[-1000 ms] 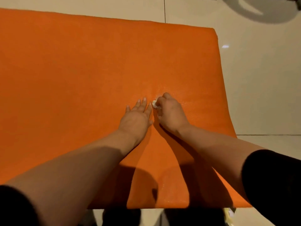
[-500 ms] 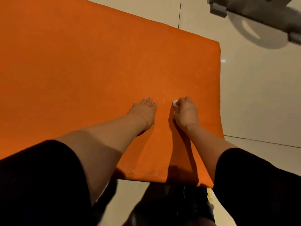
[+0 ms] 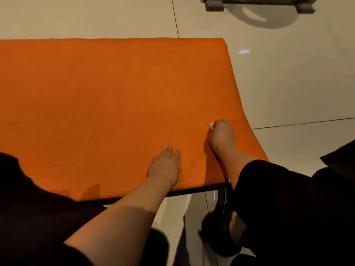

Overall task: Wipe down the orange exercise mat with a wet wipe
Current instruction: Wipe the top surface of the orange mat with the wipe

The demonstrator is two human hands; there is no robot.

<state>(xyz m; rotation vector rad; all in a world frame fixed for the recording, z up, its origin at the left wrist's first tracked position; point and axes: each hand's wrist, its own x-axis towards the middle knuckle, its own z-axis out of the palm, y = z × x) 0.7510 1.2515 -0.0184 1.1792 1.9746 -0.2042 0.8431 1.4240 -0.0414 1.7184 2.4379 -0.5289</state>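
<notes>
From the head camera I look down on an orange exercise mat spread flat on a pale tiled floor; it fills most of the picture, its near edge close to my body and its right end curving toward the lower right. My left hand lies palm down on the mat near that near edge, fingers straight and together, holding nothing. My right hand sits farther out and to the right, near the mat's right end, fingers curled into a fist around a wadded white wet wipe, of which only a small bit shows at the knuckles, pressed against the mat. Black sleeves cover both upper arms. A grey object, cut off by the frame, stands on the floor beyond the mat.
</notes>
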